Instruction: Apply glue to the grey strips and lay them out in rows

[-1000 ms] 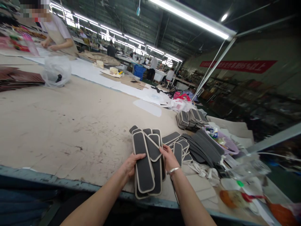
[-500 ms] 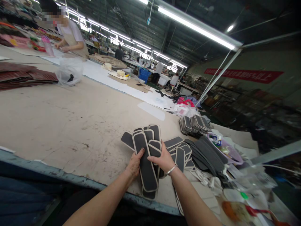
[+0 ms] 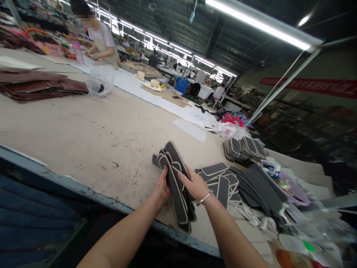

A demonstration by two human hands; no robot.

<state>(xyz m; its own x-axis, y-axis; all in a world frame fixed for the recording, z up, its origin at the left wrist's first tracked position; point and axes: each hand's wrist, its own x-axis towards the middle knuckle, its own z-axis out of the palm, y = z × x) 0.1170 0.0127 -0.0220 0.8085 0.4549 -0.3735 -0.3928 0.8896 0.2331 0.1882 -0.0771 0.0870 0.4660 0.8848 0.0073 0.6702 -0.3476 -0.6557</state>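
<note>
Between my hands is a bundle of dark grey, round-cornered strips (image 3: pixel 176 193) with pale edging, tilted and fanned unevenly above the table's front edge. My left hand (image 3: pixel 161 188) is closed around the bundle's left side, thumb on the front strip. From the right, my right hand (image 3: pixel 193 183) grips the same bundle, its thumb across the strips and a silver bangle at the wrist. A loose heap of similar edged strips (image 3: pixel 223 190) lies just right of my right hand. Beyond it are plain dark grey pieces (image 3: pixel 258 186), spread in an overlapping row.
Neat stacks of edged strips (image 3: pixel 242 149) stand at the back right, near a purple basket (image 3: pixel 302 201) of small items. Brown sheets (image 3: pixel 41 87) and a clear plastic bag (image 3: pixel 100 80) lie at the left. A co-worker (image 3: pixel 104 42) stands across the table (image 3: pixel 83 137).
My hands have drawn the strips closer together and turned the bundle more edge-on; it was fanned wider before. The camera view has swung left.
</note>
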